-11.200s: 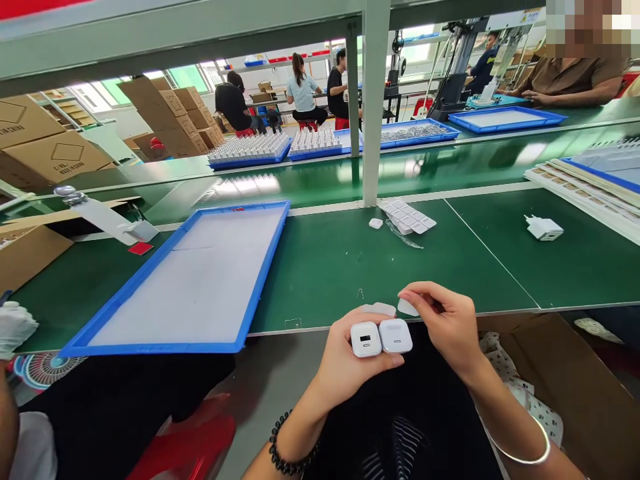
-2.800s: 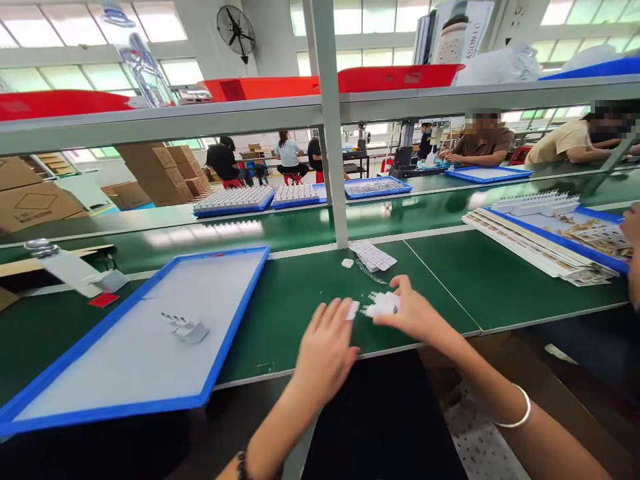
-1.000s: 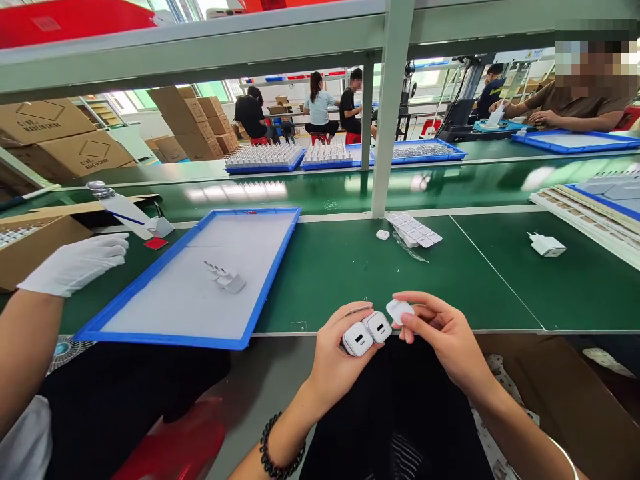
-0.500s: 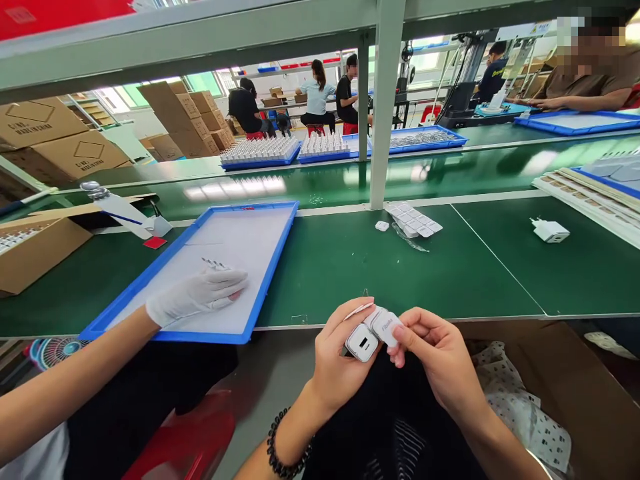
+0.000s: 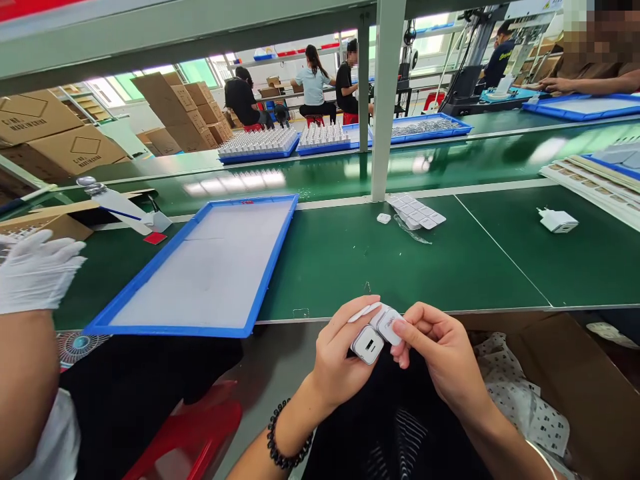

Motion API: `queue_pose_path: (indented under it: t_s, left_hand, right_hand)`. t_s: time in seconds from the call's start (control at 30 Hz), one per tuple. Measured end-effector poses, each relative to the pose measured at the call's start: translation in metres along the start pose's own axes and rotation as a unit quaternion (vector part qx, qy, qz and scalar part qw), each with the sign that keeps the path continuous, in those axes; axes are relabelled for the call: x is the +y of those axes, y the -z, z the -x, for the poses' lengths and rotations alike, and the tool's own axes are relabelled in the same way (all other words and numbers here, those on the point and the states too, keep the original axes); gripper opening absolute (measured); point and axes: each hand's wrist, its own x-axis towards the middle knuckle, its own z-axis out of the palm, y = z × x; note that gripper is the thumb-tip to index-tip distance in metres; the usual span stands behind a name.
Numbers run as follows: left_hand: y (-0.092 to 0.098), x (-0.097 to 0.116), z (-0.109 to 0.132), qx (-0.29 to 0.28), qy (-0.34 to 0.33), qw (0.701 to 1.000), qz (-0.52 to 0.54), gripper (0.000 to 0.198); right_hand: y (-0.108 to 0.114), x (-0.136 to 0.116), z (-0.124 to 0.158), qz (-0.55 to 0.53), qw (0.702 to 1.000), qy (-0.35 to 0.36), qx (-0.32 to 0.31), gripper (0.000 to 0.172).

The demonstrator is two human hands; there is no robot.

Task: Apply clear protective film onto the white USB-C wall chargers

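Things placed around the tray (image 5: 215, 267) on the table (image 5: 325, 260).
Left of the tray are a box (image 5: 70, 229) and a co-worker's hand (image 5: 33, 273); behind it, more trays (image 5: 260, 159); right of it, a sheet (image 5: 416, 212), then a lone charger (image 5: 559, 221); right of its near edge, chargers (image 5: 369, 345) in the left hand (image 5: 340, 353), the right hand (image 5: 443, 347) just beside.

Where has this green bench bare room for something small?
Mostly bare: between blue tray and loose white square, between white sheets and plug charger. Crowded: left end, around gloved hand and cardboard box; near edge, around left hand.
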Motion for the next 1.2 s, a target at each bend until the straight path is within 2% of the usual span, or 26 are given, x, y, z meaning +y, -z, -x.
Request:
queue_pose_path:
  t_s: [0.23,0.57,0.73,0.83,1.03,1.2]
  left_hand:
    - [0.0,-0.002,0.0,-0.011,-0.029,0.999,0.006,0.049]
    - [-0.002,-0.003,0.0,-0.01,-0.038,0.999,0.009,0.048]
    - [-0.002,-0.001,-0.002,-0.003,-0.028,1.0,0.007,0.048]
    - [-0.003,0.0,-0.004,0.002,0.005,0.999,0.033,0.047]
    - [-0.004,-0.001,-0.009,-0.025,0.134,0.98,0.141,0.041]
    - [-0.003,-0.004,-0.008,-0.041,0.156,0.971,0.175,0.041]
  right_hand:
    - [-0.001,0.0,-0.001,-0.004,1.0,-0.006,-0.001,0.035]
    - [0.001,0.001,-0.003,0.011,1.0,-0.013,-0.004,0.041]
    - [0.005,0.009,-0.007,0.034,0.999,0.003,0.015,0.055]
    - [0.007,0.012,-0.008,0.054,0.998,0.009,0.017,0.055]
    - [0.005,0.016,-0.006,0.051,0.998,0.021,-0.023,0.047]
    - [0.007,0.01,-0.004,0.081,0.996,0.016,-0.038,0.049]
